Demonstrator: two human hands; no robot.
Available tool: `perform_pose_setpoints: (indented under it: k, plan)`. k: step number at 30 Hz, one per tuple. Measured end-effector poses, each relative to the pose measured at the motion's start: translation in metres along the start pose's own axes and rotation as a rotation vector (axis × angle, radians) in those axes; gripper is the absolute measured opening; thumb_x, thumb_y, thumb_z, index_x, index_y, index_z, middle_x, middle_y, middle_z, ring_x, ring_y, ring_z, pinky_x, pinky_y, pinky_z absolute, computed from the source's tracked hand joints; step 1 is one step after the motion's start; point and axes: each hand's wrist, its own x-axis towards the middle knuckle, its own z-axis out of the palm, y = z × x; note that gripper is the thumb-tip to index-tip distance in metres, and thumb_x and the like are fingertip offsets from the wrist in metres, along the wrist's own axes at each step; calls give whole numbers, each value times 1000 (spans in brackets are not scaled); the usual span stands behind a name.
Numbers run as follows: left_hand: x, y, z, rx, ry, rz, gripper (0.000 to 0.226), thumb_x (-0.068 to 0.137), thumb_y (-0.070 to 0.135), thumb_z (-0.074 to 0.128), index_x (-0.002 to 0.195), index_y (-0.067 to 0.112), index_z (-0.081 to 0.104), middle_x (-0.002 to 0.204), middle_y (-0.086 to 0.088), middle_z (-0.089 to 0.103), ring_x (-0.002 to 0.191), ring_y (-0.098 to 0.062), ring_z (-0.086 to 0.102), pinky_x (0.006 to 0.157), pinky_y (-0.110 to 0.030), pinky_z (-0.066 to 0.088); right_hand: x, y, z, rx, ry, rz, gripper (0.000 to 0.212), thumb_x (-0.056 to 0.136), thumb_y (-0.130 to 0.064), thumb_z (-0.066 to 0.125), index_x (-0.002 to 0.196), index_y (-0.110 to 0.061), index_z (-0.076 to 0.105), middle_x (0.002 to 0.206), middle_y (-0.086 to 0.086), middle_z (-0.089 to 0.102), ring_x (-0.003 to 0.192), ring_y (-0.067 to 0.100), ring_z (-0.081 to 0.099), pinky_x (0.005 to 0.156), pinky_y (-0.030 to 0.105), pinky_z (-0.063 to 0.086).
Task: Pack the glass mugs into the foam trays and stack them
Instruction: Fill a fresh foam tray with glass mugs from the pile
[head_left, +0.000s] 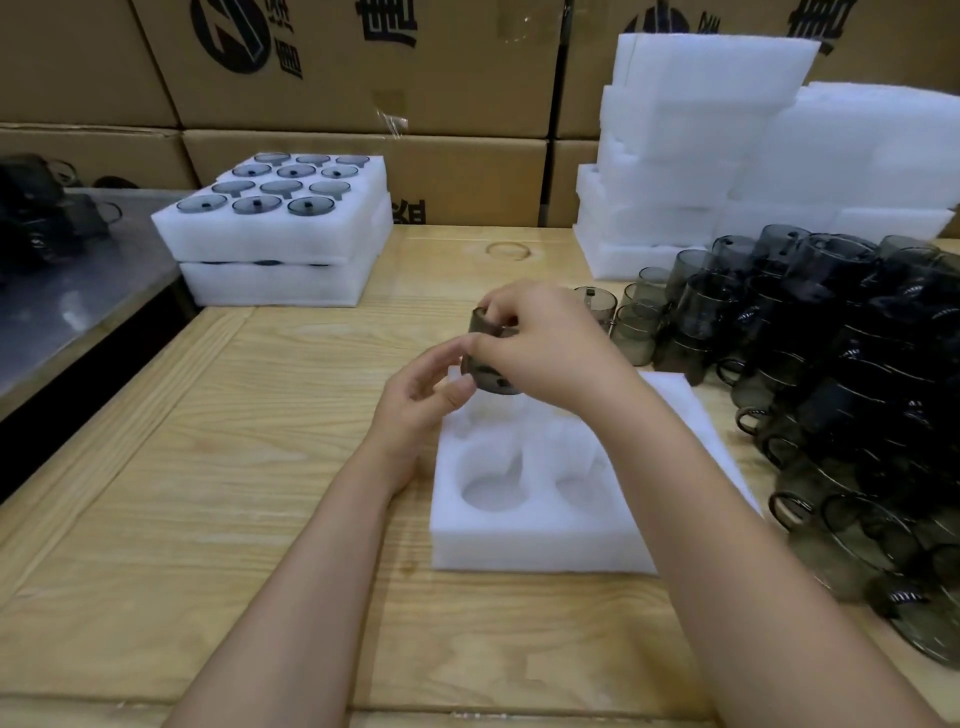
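A person holds a smoky glass mug (488, 364) just above the far end of an open foam tray (519, 540) on a wooden packing table (208, 467). The right hand (545, 343) has its fingers curled over the mug's rim. The left hand (421, 400) pinches the mug's lower wall between thumb and fingertips. The mug has not yet gone into a pocket, and every pocket of the tray that shows is bare; the far ones are hidden behind the hands.

Beyond the tray to its left, two finished trays (280, 249) sit stacked. The upper one shows twelve mugs seated in its pockets, and dark glass glints at the seam below.

Most of the job appears to remain. To the tray's right lies a large heap of loose mugs (857, 395), and beyond its far right corner rise piles of unused foam (685, 156). Cardboard cartons (363, 67) wall the table's far edge.
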Motion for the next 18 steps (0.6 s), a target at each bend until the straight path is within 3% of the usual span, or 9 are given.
perform_pose_setpoints:
  k: [3,6,9,14,18]
  plan:
    - [-1,-3,0,-3,24,-7,58,74,25,71,124,-3,58,130,-27,55,127,-44,47,106,-55,38,2,4,3,-20,-9,-24,28,87,-30,62,69,-9,60,78,3,64,71,15,54,58,23,41]
    - [0,-3,-1,12,22,-8,64,78,32,59,125,-11,54,131,-30,53,127,-45,45,108,-59,33,2,8,-6,-10,-135,-28,40,92,-40,52,69,-8,61,67,5,58,56,9,45,49,19,33]
    - [1,-3,-1,-20,-1,-28,57,83,28,56,128,-8,53,132,-26,54,126,-42,48,103,-51,39,1,13,-13,87,-203,-13,41,96,-33,44,75,-1,56,75,13,53,61,15,41,59,31,33]
    - [2,-5,0,-156,-58,-80,32,90,25,54,113,8,68,108,-11,70,99,-25,66,79,-32,53,2,22,-11,123,-110,51,19,87,-40,62,93,-22,65,97,-6,65,81,10,57,63,26,44]
    - [4,-4,0,-225,-39,-96,34,92,29,46,111,9,66,107,-13,68,101,-30,62,88,-43,50,3,21,1,84,-110,51,44,81,-46,67,115,-23,53,110,-6,58,89,11,55,60,21,40]
